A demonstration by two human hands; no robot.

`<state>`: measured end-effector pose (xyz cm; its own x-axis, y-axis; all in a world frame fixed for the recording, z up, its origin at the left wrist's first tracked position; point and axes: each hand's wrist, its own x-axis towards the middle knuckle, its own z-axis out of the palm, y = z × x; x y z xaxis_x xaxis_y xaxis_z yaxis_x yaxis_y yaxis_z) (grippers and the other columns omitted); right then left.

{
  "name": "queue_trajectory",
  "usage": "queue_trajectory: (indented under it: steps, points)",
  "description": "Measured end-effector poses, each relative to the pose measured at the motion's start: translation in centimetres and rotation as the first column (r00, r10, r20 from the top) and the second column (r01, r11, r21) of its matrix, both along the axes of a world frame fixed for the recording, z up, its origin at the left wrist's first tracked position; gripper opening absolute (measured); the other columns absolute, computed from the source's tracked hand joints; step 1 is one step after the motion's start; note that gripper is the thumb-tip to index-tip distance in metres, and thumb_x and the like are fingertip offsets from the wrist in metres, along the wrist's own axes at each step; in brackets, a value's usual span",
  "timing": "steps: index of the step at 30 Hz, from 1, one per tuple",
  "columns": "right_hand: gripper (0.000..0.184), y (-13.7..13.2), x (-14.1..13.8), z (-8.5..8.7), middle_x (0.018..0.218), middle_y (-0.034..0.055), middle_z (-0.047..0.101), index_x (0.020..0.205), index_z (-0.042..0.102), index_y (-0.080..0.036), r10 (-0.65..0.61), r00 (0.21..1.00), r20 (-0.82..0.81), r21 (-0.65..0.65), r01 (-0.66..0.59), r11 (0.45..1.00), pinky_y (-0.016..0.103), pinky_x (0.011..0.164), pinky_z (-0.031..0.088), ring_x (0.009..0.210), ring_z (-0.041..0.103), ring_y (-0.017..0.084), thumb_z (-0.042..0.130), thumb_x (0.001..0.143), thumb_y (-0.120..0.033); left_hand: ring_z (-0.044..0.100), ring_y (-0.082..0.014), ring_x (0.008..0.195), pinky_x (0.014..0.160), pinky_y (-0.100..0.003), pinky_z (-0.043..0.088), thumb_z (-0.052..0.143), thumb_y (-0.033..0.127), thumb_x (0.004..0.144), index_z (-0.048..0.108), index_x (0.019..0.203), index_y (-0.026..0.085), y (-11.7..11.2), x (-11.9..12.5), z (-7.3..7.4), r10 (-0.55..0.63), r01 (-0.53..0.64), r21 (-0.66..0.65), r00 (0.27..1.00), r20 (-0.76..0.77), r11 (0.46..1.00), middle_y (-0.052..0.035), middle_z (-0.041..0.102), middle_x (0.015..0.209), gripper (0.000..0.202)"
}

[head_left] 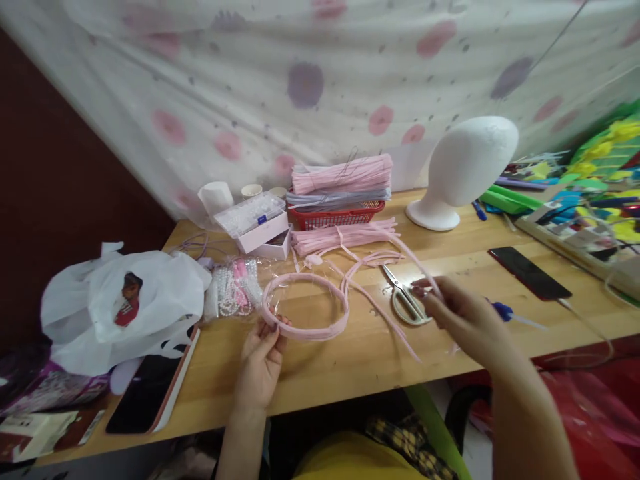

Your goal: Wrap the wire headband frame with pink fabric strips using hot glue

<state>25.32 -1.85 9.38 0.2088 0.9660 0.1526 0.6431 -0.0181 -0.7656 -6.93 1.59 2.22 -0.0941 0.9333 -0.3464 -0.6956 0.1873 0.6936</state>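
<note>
My left hand (263, 357) pinches the near left side of a pink ring (315, 332), which looks wrapped in fuzzy pipe cleaner. Several loose pink strands (385, 320) trail from the ring's right side across the table. In my right hand (457, 313), thumb and fingers are closed on a pink pipe cleaner (416, 261) that arcs back toward the far side of the ring. Scissors (407, 303) with pale handles lie just left of my right hand, blades pointing away. Behind the ring is a bundle of pink pipe cleaners (345, 235).
At the back, a red basket (325, 219) holds pink and grey pipe cleaner bundles. A white foam head (467, 163) stands right of it. Phones (530, 273), a power strip (575, 243), bead bags (234, 290), boxes (263, 233) and a white plastic bag (165, 287) lie around.
</note>
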Motion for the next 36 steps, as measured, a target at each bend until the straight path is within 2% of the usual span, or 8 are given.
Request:
queue_trajectory:
  steps: [7, 12, 14, 17, 19, 21, 27, 36]
  points:
    - [0.041, 1.5, -4.5, -0.5, 0.054, -0.0083, 0.033, 0.086, 0.061, -0.021, -0.027, 0.807, -0.590, 0.019, 0.048, 0.999, 0.021, 0.042, 0.025, 0.045, 0.029, 0.009, 0.062, 0.087, -0.063, 0.071, -0.0162, 0.085, 0.064, -0.017, 0.057, 0.085, 0.004, 0.064, 0.075, 0.102, 0.019, -0.7, -1.4, 1.3, 0.086, -0.094, -0.002, 0.921, -0.380, 0.996, -0.0063, 0.074, 0.103, 0.042]
    - [0.040, 0.2, -6.5, 0.5, 0.050, -0.0132, 0.014, 0.067, 0.046, -0.024, 0.141, 0.312, -0.940, 0.140, -0.025, 0.990, 0.016, 0.033, 0.014, 0.040, 0.004, 0.006, 0.071, 0.085, -0.051, 0.062, -0.0163, 0.100, 0.078, -0.013, 0.053, 0.083, 0.015, 0.074, 0.076, 0.107, 0.027, -3.7, -0.3, 5.7, 0.408, -0.236, 0.340, 0.651, -0.641, 0.910, -0.0034, 0.065, 0.118, 0.036]
    - [0.047, -0.2, -7.9, 0.4, 0.047, -0.0143, 0.008, 0.062, 0.037, -0.025, 0.237, 0.121, -0.964, 0.230, -0.066, 0.971, 0.014, 0.027, 0.010, 0.037, -0.004, 0.005, 0.064, 0.091, -0.050, 0.066, -0.0213, 0.097, 0.085, -0.023, 0.056, 0.080, 0.025, 0.080, 0.077, 0.105, 0.023, -4.0, 2.3, 6.7, 0.167, 0.043, 0.360, 0.830, -0.532, 0.932, -0.0070, 0.070, 0.109, 0.026]
    - [0.045, -0.2, -10.1, 0.0, 0.041, -0.0153, 0.012, 0.063, 0.040, -0.023, 0.432, -0.285, -0.856, 0.464, -0.055, 0.884, 0.008, 0.023, 0.013, 0.029, -0.004, 0.003, 0.049, 0.102, -0.043, 0.065, -0.0230, 0.103, 0.097, -0.034, 0.053, 0.073, 0.033, 0.087, 0.070, 0.121, 0.022, -3.6, 7.7, 6.8, -0.376, 0.481, 0.475, 0.876, -0.303, 0.737, -0.0099, 0.068, 0.116, 0.035]
    - [0.041, 0.1, -10.6, 0.2, 0.043, -0.0142, 0.026, 0.068, 0.047, -0.023, 0.487, -0.564, -0.667, 0.594, -0.009, 0.804, 0.004, 0.027, 0.024, 0.028, 0.009, 0.001, 0.044, 0.105, -0.038, 0.064, -0.0188, 0.101, 0.093, -0.032, 0.053, 0.069, 0.033, 0.091, 0.068, 0.118, 0.025, -3.4, 11.0, 6.2, -0.441, 0.477, 0.564, 0.872, -0.212, 0.674, -0.0074, 0.064, 0.119, 0.028]
    - [0.036, 0.5, -10.1, 0.9, 0.049, -0.0113, 0.038, 0.071, 0.050, -0.022, 0.460, -0.746, -0.482, 0.666, 0.029, 0.745, 0.003, 0.032, 0.032, 0.034, 0.025, 0.001, 0.045, 0.105, -0.034, 0.062, -0.0147, 0.097, 0.088, -0.027, 0.051, 0.070, 0.034, 0.091, 0.066, 0.108, 0.025, -3.9, 13.5, 5.4, -0.386, 0.363, 0.573, 0.918, -0.087, 0.735, -0.0030, 0.063, 0.107, 0.020]
    - [0.035, 1.4, -7.7, 2.7, 0.049, -0.0082, 0.039, 0.066, 0.047, -0.022, 0.455, -0.817, -0.354, 0.716, 0.076, 0.694, 0.008, 0.036, 0.031, 0.044, 0.033, 0.005, 0.052, 0.099, -0.030, 0.059, -0.0151, 0.087, 0.074, -0.027, 0.049, 0.073, 0.040, 0.088, 0.056, 0.104, 0.023, -5.9, 15.9, 3.1, -0.401, 0.410, 0.503, 0.906, -0.132, 0.761, -0.0018, 0.057, 0.095, 0.029]
    - [0.035, 2.4, -9.3, 1.3, 0.052, -0.0060, 0.045, 0.066, 0.054, -0.020, 0.319, -0.933, -0.165, 0.719, 0.108, 0.687, 0.016, 0.045, 0.038, 0.049, 0.038, 0.006, 0.050, 0.098, -0.033, 0.054, -0.0219, 0.114, 0.102, -0.037, 0.045, 0.065, 0.019, 0.091, 0.053, 0.127, 0.028, -4.7, 15.5, 2.3, 0.169, 0.205, 0.761, 0.909, -0.381, 0.615, -0.0075, 0.054, 0.119, 0.039]
